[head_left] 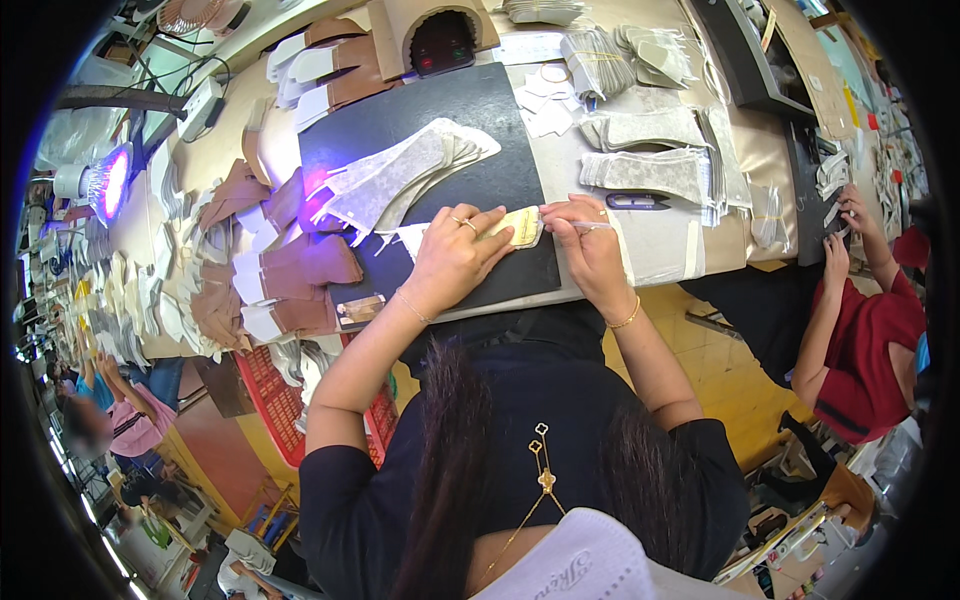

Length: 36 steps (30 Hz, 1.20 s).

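With the black mat [515, 130] on the worktable [730, 265] as the dial, a lit lamp [110, 186] glows violet at nine o'clock. Toward seven o'clock, below the table edge, stands a red crate [270, 400]. Brown pieces with pale ends [308, 268] lie at eight o'clock, lapping over the mat's edge. A fanned stack of gray pieces [405, 180] lies near the mat's centre, and a brown box [440, 40] with a dark arched opening stands at twelve.

The left hand [460, 252], at five o'clock, lies palm down, its fingers stretched and slightly apart over a small pale yellow piece [524, 228]. That piece is on the mat at four o'clock, between the two hands. Just right of it, the right hand [588, 245] has its fingers bunched together, clamped on a thin pale tool [595, 226] too small to identify; its fingertips meet the piece's right end.

At three o'clock lie more gray stacks [645, 170], with dark snips [637, 202] just below them. Farther right, toward four, a co-worker in red [865, 350] handles pale pieces.
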### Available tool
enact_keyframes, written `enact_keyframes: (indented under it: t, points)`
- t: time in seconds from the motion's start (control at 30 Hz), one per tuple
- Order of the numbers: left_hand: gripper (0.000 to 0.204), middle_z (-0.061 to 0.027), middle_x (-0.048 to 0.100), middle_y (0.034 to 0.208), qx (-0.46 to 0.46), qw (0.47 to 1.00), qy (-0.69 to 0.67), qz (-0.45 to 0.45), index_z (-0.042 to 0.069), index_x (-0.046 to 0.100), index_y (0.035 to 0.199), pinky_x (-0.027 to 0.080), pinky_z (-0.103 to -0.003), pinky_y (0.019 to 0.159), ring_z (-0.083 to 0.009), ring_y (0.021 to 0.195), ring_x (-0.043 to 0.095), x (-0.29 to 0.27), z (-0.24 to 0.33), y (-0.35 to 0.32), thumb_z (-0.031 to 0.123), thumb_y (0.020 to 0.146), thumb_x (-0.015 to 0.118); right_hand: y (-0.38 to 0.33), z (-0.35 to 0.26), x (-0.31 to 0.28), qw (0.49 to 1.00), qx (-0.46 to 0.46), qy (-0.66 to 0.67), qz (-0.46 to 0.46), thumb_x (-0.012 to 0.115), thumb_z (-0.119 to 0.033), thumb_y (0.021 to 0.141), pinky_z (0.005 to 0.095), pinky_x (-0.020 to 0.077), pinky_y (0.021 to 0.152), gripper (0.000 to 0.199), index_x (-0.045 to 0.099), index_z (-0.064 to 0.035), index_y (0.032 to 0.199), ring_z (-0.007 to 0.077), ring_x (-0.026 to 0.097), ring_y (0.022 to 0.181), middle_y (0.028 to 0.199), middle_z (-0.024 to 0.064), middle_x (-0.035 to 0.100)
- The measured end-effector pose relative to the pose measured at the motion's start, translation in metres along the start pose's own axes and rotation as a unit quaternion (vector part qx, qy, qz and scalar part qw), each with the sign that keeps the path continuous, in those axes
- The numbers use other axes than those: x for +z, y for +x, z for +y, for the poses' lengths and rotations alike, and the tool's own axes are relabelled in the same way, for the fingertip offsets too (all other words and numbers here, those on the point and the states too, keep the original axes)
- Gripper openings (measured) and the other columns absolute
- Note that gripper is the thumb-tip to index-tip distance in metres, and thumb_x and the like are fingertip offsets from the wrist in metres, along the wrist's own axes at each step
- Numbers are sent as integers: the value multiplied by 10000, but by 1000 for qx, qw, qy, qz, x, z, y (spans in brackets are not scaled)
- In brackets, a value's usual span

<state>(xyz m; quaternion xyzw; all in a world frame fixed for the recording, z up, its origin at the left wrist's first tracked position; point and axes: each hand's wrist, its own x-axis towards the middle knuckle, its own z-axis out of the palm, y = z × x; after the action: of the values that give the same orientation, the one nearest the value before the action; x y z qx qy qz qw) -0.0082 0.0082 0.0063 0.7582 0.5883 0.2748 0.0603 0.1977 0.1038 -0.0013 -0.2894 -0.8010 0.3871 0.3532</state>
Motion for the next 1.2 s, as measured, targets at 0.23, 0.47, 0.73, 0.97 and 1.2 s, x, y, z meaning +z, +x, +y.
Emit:
enact_keyframes:
  t: [0.23,0.47,0.73,0.97,1.2]
  points:
    - [236,-53,717,1174,6,1000,2,16,110,774,1013,484,-377,781,-242,958,633,3,1,-3,194,797,815,10,2,6,994,-33,-49,-88,607,-144,1004,443,401,1067,156,676,-45,905,200,674,896,917,36,722]
    - [233,-78,704,1173,10,1000,2,-4,90,746,1022,489,-405,837,-267,995,629,5,0,-2,197,820,788,29,2,8,988,-70,-132,21,681,-154,947,425,409,984,80,645,-88,920,219,638,825,849,16,674]
    - [334,-107,656,1094,18,996,-72,55,58,705,1058,508,-410,821,-293,965,638,8,-2,-6,57,748,830,23,-8,0,993,-45,-19,107,597,-128,1019,374,463,888,102,675,-63,1010,248,608,822,942,70,675]
    - [393,-137,658,1101,-89,970,-155,165,40,703,1091,557,-361,826,-270,986,669,-42,0,-11,33,732,865,-12,-18,29,992,-108,-42,-49,701,-98,910,416,549,844,201,666,-59,1104,326,673,940,1071,119,682]
    - [402,-143,666,1157,-104,953,33,283,44,710,1118,548,-381,881,-285,1026,665,-133,-12,-3,35,747,863,-19,-10,38,985,-137,-88,-64,757,-135,838,406,569,881,289,654,-86,1103,327,687,1026,1112,113,686]
